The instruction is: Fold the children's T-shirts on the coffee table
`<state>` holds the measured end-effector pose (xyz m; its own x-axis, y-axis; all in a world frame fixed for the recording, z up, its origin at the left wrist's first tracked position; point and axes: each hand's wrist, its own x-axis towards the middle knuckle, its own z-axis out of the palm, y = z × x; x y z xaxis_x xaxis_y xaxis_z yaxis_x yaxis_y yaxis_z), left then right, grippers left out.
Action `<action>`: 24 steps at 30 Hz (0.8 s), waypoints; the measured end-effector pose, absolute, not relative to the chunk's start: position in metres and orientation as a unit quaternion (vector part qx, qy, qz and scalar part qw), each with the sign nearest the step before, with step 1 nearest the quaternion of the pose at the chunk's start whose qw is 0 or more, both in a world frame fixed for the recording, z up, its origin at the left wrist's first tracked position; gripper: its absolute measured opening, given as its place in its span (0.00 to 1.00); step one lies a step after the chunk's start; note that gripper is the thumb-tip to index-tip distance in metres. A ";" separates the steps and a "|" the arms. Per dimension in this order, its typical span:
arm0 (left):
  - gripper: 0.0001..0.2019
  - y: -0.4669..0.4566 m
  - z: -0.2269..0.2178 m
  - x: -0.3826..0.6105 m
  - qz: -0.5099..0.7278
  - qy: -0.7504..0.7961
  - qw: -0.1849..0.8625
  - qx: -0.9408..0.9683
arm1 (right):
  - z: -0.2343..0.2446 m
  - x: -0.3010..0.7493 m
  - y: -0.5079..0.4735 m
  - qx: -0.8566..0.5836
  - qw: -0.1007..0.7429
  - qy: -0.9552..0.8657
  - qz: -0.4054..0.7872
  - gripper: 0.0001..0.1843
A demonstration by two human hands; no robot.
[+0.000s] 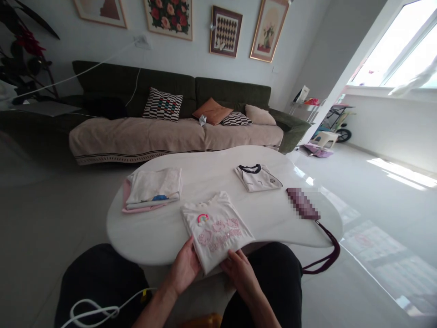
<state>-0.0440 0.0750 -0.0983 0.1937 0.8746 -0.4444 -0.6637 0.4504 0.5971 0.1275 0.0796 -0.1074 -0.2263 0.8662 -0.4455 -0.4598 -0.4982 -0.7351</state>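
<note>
A folded white shirt (215,230) with a pink print and a small rainbow patch lies at the near edge of the white oval table (273,218). My left hand (184,269) grips its near left corner, thumb on top and fingers under the fabric. Fingers curled, my right hand (241,271) holds the near right edge. The shirt's near end overhangs the table edge above my lap.
A folded pile of white and pink clothes (153,189) sits on the table's left. A folded white jersey with a dark collar (257,176) lies at the far right, and a blurred purple object (303,204) with a strap beside it. A dark green sofa (170,114) stands behind.
</note>
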 end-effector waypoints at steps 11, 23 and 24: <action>0.27 0.065 -0.100 -0.045 0.485 0.478 0.704 0.201 | -0.073 0.190 0.148 -0.642 0.250 -0.684 0.239 0.15; 0.33 0.083 -0.069 -0.045 0.454 0.527 0.669 0.260 | -0.084 0.146 0.198 -0.665 0.147 -0.702 0.208 0.12; 0.34 0.083 -0.066 -0.044 0.450 0.521 0.676 0.261 | -0.081 0.150 0.198 -0.660 0.147 -0.706 0.209 0.12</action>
<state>-0.0445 0.0833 -0.0656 0.0515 0.8811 -0.4701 -0.3367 0.4585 0.8224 0.1502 0.1977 -0.0814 -0.0847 0.9941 -0.0681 0.8709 0.0407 -0.4899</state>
